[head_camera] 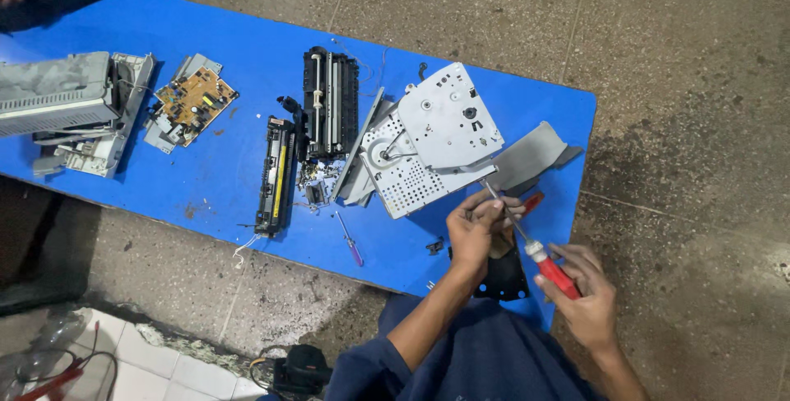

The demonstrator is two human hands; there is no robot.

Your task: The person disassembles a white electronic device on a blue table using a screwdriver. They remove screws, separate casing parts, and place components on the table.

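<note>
While the grey printer casing (62,96), the tan circuit board (196,96), the black roller units (329,104) and a small purple-handled screwdriver (351,243) lie to the left on the blue counter (206,179), the perforated metal frame (432,142) sits near the front edge. The left hand (476,228) is closed around the shaft just below the frame, steadying it. The right hand (586,298) grips the red-handled screwdriver (539,254). Judged from this, keeping the tip square to the screw and pressing firmly should avoid slipping.
</note>
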